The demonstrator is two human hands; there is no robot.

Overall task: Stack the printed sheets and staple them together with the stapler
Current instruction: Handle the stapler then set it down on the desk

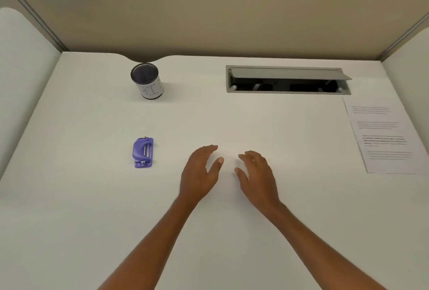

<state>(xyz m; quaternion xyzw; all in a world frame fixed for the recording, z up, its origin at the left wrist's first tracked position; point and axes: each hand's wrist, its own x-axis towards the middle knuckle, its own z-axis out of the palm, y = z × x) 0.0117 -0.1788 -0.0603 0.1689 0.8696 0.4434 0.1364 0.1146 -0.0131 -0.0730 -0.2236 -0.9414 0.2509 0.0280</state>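
Observation:
A small purple stapler (142,152) lies on the white desk (92,197), to the left of my hands. Printed sheets (385,136) lie flat at the desk's right edge, partly cut off by the frame; I cannot tell how many there are. My left hand (202,173) and my right hand (257,173) hover side by side over the middle of the desk, palms down, fingers apart, holding nothing. Both hands are well clear of the stapler and of the sheets.
A black mesh cup (147,81) with a white paper label stands at the back left. A grey cable hatch (287,79) is set into the desk at the back right, its lid raised. Beige partition walls (232,23) close off the back and sides.

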